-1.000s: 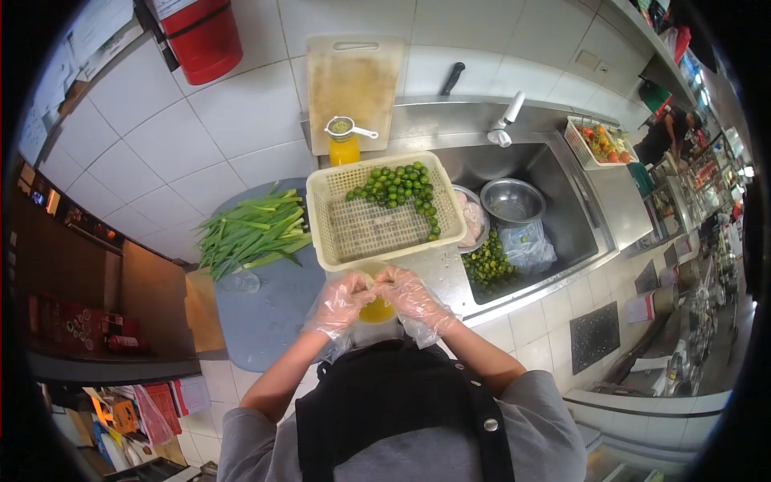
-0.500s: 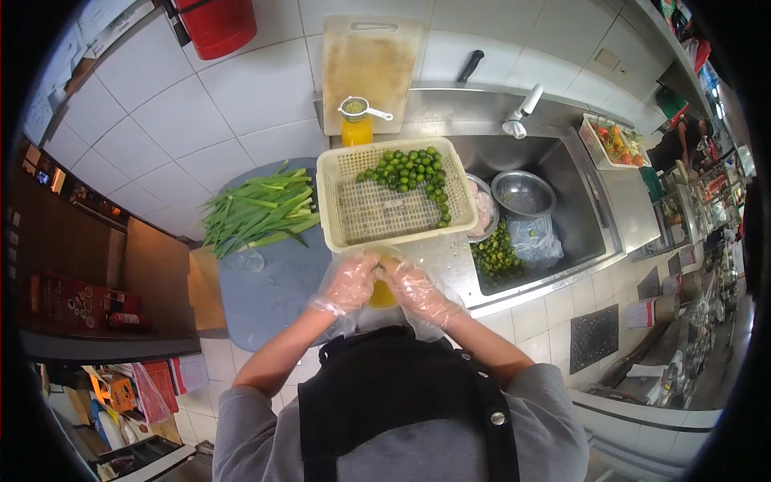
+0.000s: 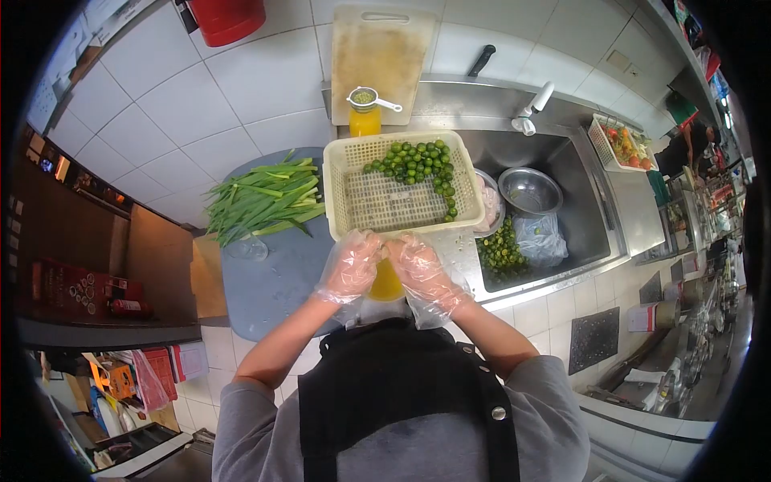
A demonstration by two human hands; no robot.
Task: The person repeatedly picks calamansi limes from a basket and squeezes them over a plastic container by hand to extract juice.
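Both my hands wear clear plastic gloves and meet above a container of yellow liquid [image 3: 386,283]. Fingers of my left hand [image 3: 354,263] are pinched together; whatever they hold is too small to make out. My right hand [image 3: 419,269] is closed beside it, fingertips nearly touching the left ones, its contents hidden too. Just beyond them stands a cream plastic basket [image 3: 333,186] with small green citrus fruits [image 3: 415,163] heaped toward its back right side. Behind the basket, a small strainer [image 3: 364,98] sits on a jar of orange-yellow liquid [image 3: 365,122].
Long green leaves [image 3: 269,197] lie on a grey round-cornered surface [image 3: 273,277] at left. On the right, the sink [image 3: 578,241] holds a metal bowl [image 3: 531,191], cut green fruit pieces [image 3: 503,251] and a plastic bag [image 3: 540,241]. A cutting board [image 3: 380,56] leans against the wall.
The camera view has shifted slightly, so the surroundings sit a little to the right and higher. Both hands remain together over the container, a bit higher in view.
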